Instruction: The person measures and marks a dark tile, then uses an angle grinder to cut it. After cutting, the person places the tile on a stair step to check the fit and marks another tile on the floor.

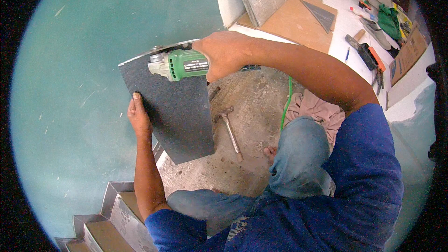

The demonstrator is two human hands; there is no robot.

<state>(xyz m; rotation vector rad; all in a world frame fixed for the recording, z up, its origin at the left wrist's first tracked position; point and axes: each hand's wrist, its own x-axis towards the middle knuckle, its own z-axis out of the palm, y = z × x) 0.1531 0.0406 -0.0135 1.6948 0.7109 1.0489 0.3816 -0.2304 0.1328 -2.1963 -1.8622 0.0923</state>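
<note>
A dark grey tile (179, 116) is held up tilted in front of me, its lower end above the floor. My left hand (140, 116) grips its left edge, the thumb on the dark face and the fingers behind it. My right hand (224, 56) is wrapped round the body of a green angle grinder (189, 64). The grinder's metal head lies at the tile's upper edge, near the upper left corner. Its disc is mostly hidden, so I cannot tell whether it touches the tile.
A hammer (231, 133) lies on the rough floor below the tile. A green cord (287, 102) runs past my knee and a crumpled cloth (317, 112). Tile-edged steps (109, 226) rise at lower left. Right, a white ledge carries a cardboard sheet (298, 21), a mallet (354, 42) and other tools.
</note>
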